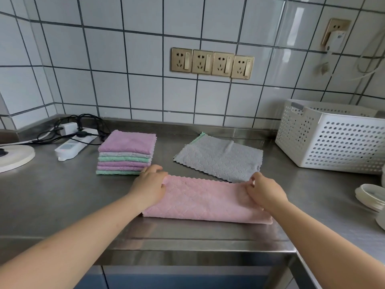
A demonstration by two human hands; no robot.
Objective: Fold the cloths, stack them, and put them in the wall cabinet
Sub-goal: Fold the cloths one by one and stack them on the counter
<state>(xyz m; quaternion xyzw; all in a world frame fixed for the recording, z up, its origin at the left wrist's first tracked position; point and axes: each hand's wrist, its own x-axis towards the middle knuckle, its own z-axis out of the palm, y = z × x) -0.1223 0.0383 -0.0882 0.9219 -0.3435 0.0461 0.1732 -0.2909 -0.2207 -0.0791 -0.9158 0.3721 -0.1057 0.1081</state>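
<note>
A pink cloth (206,200) lies folded in half lengthwise near the front edge of the steel counter (62,195). My left hand (150,184) pinches its far left corner and my right hand (264,189) pinches its far right corner. Behind my left hand stands a stack of several folded cloths (127,153), purple on top with grey, green and purple layers below. A grey cloth (220,157) lies spread flat behind the pink one, with a green edge showing under its far corner. No wall cabinet is in view.
A white perforated basket (333,136) stands at the back right. White dishes (370,197) sit at the right edge. A power strip with black cables (73,142) and a round white base (14,157) lie at the left. Wall sockets (212,63) sit on the tiles.
</note>
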